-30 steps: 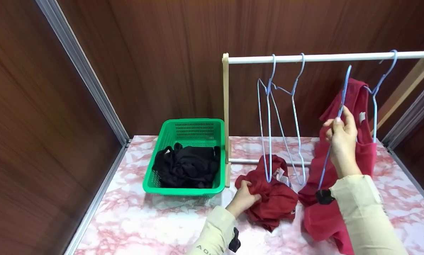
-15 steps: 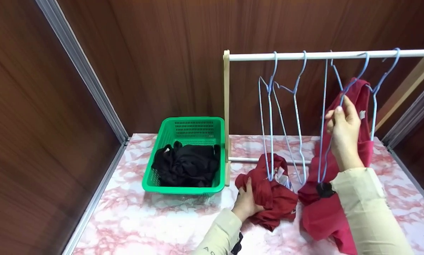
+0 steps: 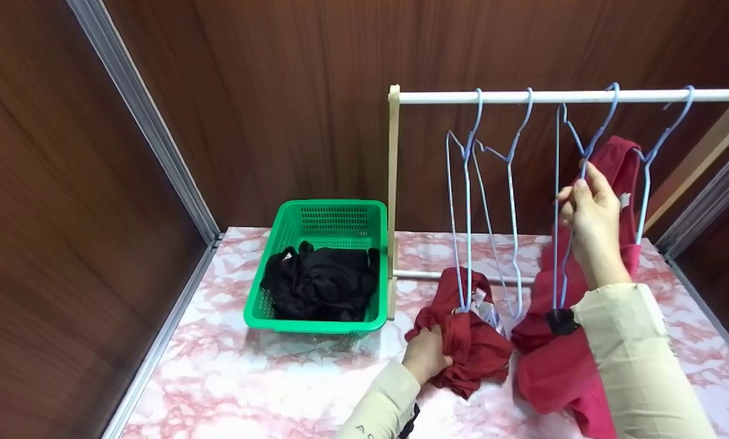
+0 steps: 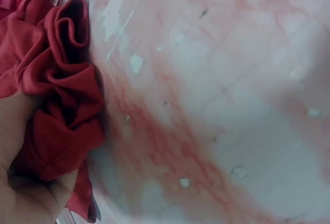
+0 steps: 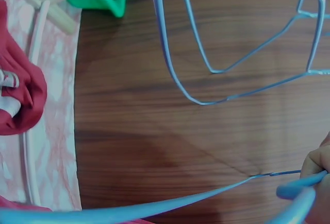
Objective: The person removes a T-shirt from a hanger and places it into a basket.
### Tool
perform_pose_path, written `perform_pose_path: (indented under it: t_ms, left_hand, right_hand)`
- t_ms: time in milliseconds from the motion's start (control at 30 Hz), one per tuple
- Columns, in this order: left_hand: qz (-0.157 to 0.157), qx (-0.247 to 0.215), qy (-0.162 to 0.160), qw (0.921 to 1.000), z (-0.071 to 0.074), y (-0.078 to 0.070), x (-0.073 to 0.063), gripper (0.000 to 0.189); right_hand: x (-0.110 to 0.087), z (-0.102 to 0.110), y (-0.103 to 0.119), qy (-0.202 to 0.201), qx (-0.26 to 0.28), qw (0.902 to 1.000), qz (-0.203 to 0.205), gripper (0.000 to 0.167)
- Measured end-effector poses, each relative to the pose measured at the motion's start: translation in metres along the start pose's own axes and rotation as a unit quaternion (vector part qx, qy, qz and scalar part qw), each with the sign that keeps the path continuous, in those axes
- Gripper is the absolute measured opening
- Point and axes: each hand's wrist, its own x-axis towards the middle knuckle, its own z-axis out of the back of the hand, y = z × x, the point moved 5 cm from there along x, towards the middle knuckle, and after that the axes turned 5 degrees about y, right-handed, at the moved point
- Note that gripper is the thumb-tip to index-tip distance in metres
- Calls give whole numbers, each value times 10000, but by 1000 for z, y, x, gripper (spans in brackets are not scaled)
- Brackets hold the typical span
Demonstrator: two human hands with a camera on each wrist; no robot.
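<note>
My right hand (image 3: 596,219) pinches a blue wire hanger (image 3: 596,139) just below its hook, and the hook sits over the white rail (image 3: 425,97). In the right wrist view, fingertips hold the hanger (image 5: 129,213) at the right edge. My left hand (image 3: 426,353) grips the bunched dark red garment (image 3: 477,350) lying on the marbled tabletop. Fingers and thumb curl into its folds (image 4: 62,126) in the left wrist view. White labels (image 3: 485,308) show on that garment. Behind my right hand, a pinkish-red garment (image 3: 559,372) drapes from the rightmost hanger (image 3: 651,152) down onto the table.
Two bare blue hangers (image 3: 467,183) (image 3: 512,201) hang left of my right hand, their lower ends close over the dark red garment. A green basket (image 3: 316,327) holding black clothing (image 3: 331,283) stands left of the rack's wooden post (image 3: 393,183). Brown panels enclose the back and sides.
The hanger in my right hand has turned from edge-on, and its hook now sits on the rail. My left hand's spread fingers have closed in on the dark red garment and bunched it.
</note>
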Motion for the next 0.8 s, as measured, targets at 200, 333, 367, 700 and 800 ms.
perform_pose_path:
  t_ms: [200,333,367,700,800]
  left_hand:
    - [-157,-237,-596,9978,4,4,4,49]
    - [-257,-844,-924,9918,16,10,7,50]
    - [-251,-1044,-985,9893,21,11,8,50]
    - [-217,-2439,-2699,9313,88,29,9,43]
    - [-95,-2866,-3123,9057,108,37,5,36]
  right_hand:
    - [0,1,-2,269,-27,9995,-185,42]
    - [0,3,-2,338,36,9992,-201,31]
    - [0,3,-2,346,55,9992,-211,29]
    - [-1,4,-4,413,-247,9977,-472,42]
    - [0,5,-4,443,-306,9971,-532,52]
